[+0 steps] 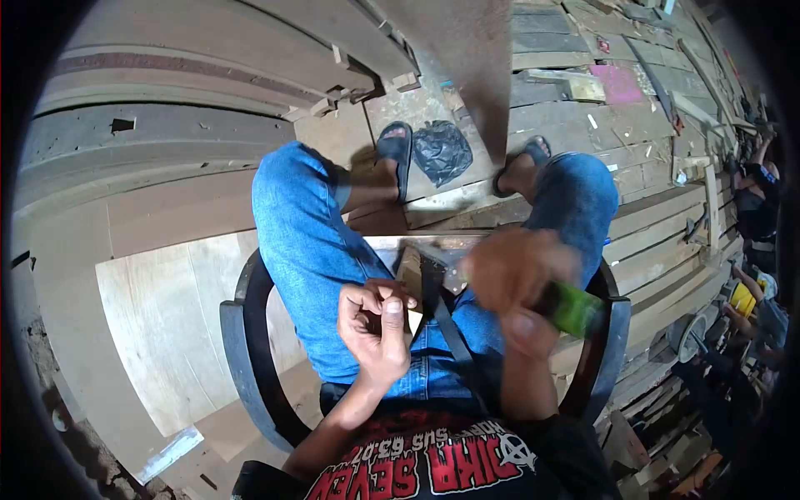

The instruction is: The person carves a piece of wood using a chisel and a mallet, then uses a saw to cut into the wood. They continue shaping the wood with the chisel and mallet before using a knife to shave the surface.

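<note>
My left hand [372, 329] is over my lap, its thumb and fingers pinched together at the edge of a small pale flat piece [414, 322]. Just beyond those fingertips a narrow brown wooden piece [409, 268] stands out between my thighs. Motion smears my right hand [527, 287], which is raised over my other thigh. Its fingers are curled around a green-and-black object [575, 309] that sticks out toward the right; its kind is blurred. A black strap [450, 329] runs down across my lap between the two hands.
I sit within a dark curved chair frame [615, 354]. A black plastic bag [442, 152] lies between my sandalled feet. Large wooden panels [192, 154] stand at the left, with a pale board [179, 321] below. Planks [658, 221] and tools cover the right, where other people [757, 196] are.
</note>
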{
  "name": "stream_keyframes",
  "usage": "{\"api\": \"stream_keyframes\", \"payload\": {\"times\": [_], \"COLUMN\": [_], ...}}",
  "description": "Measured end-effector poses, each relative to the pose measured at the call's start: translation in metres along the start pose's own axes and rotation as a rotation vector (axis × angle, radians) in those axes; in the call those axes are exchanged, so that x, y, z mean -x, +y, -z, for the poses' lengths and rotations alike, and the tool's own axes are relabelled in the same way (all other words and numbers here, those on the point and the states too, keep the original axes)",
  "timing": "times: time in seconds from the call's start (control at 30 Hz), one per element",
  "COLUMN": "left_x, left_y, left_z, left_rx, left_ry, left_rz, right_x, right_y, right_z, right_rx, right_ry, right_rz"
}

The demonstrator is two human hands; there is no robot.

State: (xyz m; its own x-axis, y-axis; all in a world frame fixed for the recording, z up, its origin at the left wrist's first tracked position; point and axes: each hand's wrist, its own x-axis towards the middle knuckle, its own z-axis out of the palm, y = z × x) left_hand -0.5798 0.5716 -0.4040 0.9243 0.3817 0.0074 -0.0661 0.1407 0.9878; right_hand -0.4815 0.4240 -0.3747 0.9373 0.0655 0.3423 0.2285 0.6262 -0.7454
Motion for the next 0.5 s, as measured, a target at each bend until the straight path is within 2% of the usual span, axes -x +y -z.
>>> {"api": "stream_keyframes", "payload": {"times": [0.03, 0.2, 0.27, 0.3, 0.43, 0.5], "left_x": [0.000, 0.000, 0.001, 0.001, -0.002, -0.002], "left_y": [-0.003, -0.002, 0.000, -0.001, -0.001, -0.001], "left_z": [0.000, -0.005, 0.001, 0.005, 0.003, 0.004], "left_rx": [-0.025, -0.113, -0.237, -0.264, -0.221, -0.238], "left_ry": [0.016, 0.093, 0.025, -0.003, 0.014, -0.030], "left_rz": [-0.023, -0.067, -0.064, -0.094, -0.134, -0.116], "right_x": [-0.008, 0.018, 0.004, 0.001, 0.025, 0.019], "right_y": [-0.023, 0.028, 0.003, -0.007, 0.029, 0.014], "right_z": [0.003, -0.003, 0.004, -0.002, -0.002, 0.004], "right_rx": [-0.096, 0.136, 0.124, 0.045, 0.116, 0.134], "right_ry": [-0.097, -0.149, -0.170, -0.087, -0.077, -0.158], "right_rz": [-0.033, -0.238, -0.178, -0.012, -0.270, -0.175]}}
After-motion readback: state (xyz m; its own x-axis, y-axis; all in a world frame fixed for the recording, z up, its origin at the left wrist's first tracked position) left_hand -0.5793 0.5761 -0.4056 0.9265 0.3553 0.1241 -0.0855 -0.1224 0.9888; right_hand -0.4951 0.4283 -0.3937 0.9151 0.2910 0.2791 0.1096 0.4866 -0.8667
